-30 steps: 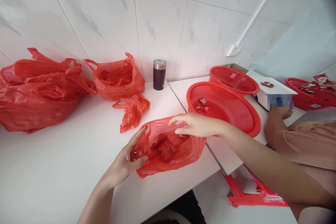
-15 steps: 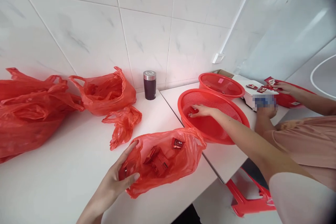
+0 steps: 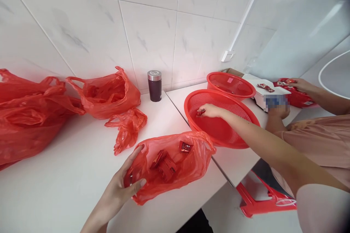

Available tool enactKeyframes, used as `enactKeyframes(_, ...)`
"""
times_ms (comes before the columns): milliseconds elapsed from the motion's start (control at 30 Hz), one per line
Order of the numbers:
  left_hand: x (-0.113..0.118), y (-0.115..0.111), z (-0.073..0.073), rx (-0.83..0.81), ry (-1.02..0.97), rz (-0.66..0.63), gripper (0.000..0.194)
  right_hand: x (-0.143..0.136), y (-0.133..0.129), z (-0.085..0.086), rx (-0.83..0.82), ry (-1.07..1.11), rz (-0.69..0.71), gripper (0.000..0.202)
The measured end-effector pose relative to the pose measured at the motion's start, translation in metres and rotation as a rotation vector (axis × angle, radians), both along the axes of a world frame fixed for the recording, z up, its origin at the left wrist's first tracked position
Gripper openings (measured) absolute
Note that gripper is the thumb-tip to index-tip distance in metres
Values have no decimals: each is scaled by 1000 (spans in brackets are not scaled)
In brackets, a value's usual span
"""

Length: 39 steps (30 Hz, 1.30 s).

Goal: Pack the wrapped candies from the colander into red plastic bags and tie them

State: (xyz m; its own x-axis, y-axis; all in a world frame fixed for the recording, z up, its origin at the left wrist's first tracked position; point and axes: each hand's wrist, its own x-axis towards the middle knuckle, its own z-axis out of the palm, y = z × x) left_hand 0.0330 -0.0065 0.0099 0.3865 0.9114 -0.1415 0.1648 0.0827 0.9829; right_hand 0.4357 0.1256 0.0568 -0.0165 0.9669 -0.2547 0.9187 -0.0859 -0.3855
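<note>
An open red plastic bag (image 3: 188,169) lies on the white table with several small red packets (image 3: 167,167) inside. My left hand (image 3: 123,185) grips the bag's left edge, its thumb on the near rim and its fingers on the far side. Inside the large red basket (image 3: 188,116), my right hand (image 3: 209,111) has its fingers closed around a small red packet (image 3: 201,112).
Behind stands a dark cup (image 3: 155,89). Crumpled red bags (image 3: 128,129) and fuller ones (image 3: 109,96) lie at the left. Beyond the large basket are a second basket (image 3: 231,85) and a white scale (image 3: 264,89), where another person's hands (image 3: 302,86) handle packets.
My right hand has closed around a packet in the basket. My left hand keeps its hold on the bag. The other person's upper hand has moved right, away from the scale.
</note>
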Motion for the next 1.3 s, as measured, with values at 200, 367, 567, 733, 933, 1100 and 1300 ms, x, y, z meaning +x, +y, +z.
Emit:
enactKeyframes(200, 1, -1, 0, 28, 7, 39, 71, -55, -53, 71, 51, 449, 246, 30)
enactKeyframes(367, 1, 0, -1, 2, -39, 14, 77, -137, -103, 59, -132, 444, 502, 15)
enactKeyframes(567, 2, -2, 1, 42, -39, 45, 76, -146, -110, 19, -61, 107, 473, 29)
enactKeyframes(733, -2, 0, 8, 60, 61, 147, 75, -119, -122, 50, -12, 69, 539, 22)
enactKeyframes(933, -14, -18, 14, 99, 595, 199, 32, -96, -147, 58, 365, -258, 243, 32)
enactKeyframes(1100, -26, -35, 19, 30, 438, 82, 34, -75, -154, 50, 114, -112, 220, 13)
enactKeyframes(1300, -25, -9, 80, 106, -535, 626, 23, -54, -127, 108, 214, 456, 33, 20)
